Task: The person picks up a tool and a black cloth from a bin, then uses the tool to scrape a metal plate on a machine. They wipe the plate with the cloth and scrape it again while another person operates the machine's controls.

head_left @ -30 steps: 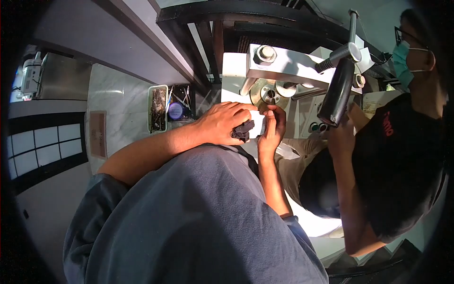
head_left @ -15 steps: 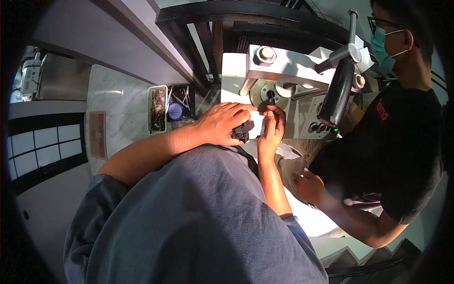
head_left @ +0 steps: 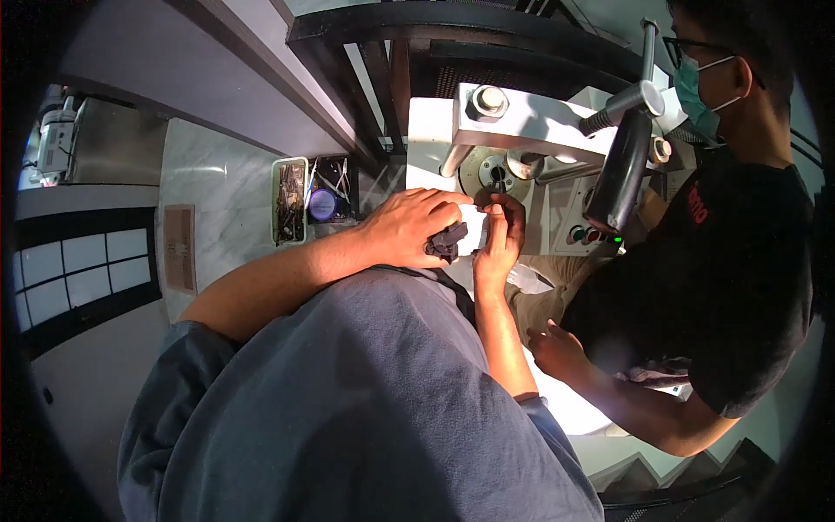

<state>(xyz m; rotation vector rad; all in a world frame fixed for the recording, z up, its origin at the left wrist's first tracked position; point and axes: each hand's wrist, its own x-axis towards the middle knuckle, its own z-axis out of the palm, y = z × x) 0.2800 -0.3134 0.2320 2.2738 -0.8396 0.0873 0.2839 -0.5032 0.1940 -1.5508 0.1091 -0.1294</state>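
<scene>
The left hand (head_left: 407, 228) grips a small dark part (head_left: 447, 241), fingers clenched around it, beside the machine's round faceplate (head_left: 492, 172). The right hand (head_left: 500, 233) pinches something unseen there. The part appears rigid and light; hold its sides.

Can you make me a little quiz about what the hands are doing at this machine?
1. True or false: the left hand holds a dark part.
2. The right hand reaches up to what? A) the round metal disc B) the blue lid C) the window
3. Fill in: the tray of small bits lies on the ___ side of the hands.

Key: 1 true; 2 A; 3 left
</scene>
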